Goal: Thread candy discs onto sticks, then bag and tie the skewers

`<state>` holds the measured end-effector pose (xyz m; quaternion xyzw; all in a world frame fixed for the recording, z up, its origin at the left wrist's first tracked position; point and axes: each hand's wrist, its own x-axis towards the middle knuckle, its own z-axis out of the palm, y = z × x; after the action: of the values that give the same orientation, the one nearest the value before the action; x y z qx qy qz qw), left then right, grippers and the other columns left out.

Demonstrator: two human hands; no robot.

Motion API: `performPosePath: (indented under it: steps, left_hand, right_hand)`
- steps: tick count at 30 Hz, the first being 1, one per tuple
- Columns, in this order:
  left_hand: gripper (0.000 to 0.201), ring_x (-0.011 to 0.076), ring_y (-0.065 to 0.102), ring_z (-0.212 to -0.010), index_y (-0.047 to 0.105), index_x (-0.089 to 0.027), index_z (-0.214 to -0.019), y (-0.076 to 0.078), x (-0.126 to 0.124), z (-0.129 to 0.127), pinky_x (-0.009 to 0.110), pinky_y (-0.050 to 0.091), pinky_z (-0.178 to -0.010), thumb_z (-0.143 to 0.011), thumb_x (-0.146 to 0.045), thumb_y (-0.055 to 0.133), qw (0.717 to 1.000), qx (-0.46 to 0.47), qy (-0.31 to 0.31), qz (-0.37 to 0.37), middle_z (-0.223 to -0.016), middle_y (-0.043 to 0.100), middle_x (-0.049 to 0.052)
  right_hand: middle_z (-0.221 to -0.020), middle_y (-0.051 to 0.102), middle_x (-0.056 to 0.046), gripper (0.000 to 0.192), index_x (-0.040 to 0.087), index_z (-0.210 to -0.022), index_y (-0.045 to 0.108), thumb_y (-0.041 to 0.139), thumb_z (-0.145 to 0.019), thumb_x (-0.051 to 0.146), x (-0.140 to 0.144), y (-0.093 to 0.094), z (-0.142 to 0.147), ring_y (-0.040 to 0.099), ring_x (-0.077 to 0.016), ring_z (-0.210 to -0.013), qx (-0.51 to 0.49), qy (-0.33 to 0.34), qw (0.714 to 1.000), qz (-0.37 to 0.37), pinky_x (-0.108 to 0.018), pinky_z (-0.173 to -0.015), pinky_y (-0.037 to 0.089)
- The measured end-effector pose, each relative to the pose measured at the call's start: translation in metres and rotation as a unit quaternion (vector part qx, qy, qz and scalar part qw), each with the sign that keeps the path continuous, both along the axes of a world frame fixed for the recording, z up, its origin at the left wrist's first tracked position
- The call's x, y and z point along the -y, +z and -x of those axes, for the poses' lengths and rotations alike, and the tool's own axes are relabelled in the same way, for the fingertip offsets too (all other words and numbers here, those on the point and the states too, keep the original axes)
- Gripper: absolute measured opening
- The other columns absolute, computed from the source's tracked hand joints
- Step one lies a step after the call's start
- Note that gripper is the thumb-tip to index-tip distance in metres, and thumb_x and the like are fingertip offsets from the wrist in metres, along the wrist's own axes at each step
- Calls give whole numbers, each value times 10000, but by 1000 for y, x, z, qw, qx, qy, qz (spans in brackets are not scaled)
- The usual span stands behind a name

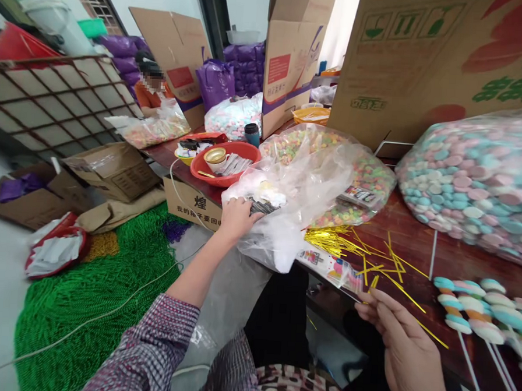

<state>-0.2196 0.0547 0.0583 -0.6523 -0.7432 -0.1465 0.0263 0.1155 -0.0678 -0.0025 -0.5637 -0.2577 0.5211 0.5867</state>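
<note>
My left hand (237, 219) reaches to the table's near edge. Its fingers lie on a crumpled clear plastic bag (285, 229), thumb apart, beside some dark thin pieces (267, 205) inside the plastic. Whether it pinches any of the plastic is hard to see. On the right, my right hand (396, 334) has thumb and fingers pinched on a gold twist tie (373, 283), at the end of a printed clear packet (331, 270). Loose gold twist ties (337, 240) lie spread behind the packet. Marshmallow skewers (452, 305) on white sticks lie at the right.
A large bag of marshmallows (476, 183) and bags of colourful ring candy (367, 178) sit on the table. A red basin (205, 178) holds a gold bowl. Cardboard boxes (425, 64) stand behind. Another person (150, 90) sits far left. Green netting (107, 292) covers the floor.
</note>
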Motion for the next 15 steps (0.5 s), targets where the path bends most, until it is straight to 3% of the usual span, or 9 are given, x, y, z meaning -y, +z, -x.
performPosePath:
  steps: [3, 7, 11, 13, 15]
  left_hand:
    - [192, 337, 595, -1072, 710, -155, -870, 1, 1, -4, 474, 406, -963, -834, -343, 688, 999, 13, -7, 36, -983, 705, 148]
    - [142, 214, 623, -850, 691, -176, -900, 15, 6, -4, 328, 439, -783, -890, -279, 594, 997, 60, 6, 37, -839, 701, 72]
    - [138, 134, 547, -677, 658, -184, -897, 39, 26, -14, 264, 420, -666, -895, -295, 577, 973, 182, -10, -141, -702, 603, -2]
    - [97, 124, 535, -668, 642, -197, -885, 51, 41, -37, 262, 438, -666, -879, -274, 583, 948, 202, -64, -238, -702, 583, -16]
    - [54, 137, 578, -765, 604, -207, -826, 58, 58, -76, 283, 486, -751, -863, -242, 589, 913, 196, -161, -318, -777, 616, 4]
  right_hand:
    - [-884, 791, -61, 443, 200, -911, 785, 898, -561, 445, 0, 1, 1, 724, -157, -699, 1, 2, 1000, 5, -231, -681, 605]
    - [-867, 790, -68, 451, 195, -892, 783, 899, -545, 457, 1, 0, -1, 720, -167, -687, 9, -5, 1000, 6, -248, -668, 607]
    - [-865, 789, -70, 403, 206, -896, 783, 880, -582, 440, -1, 13, 0, 715, -174, -678, 24, 5, 999, -23, -279, -675, 611]
    - [-885, 788, -60, 357, 221, -917, 781, 861, -631, 420, -5, 33, 7, 725, -178, -717, 24, 10, 998, -60, -291, -718, 613]
    - [-955, 784, -50, 298, 240, -957, 776, 822, -707, 396, -13, 58, 19, 739, -187, -814, 17, 12, 992, -121, -316, -803, 609]
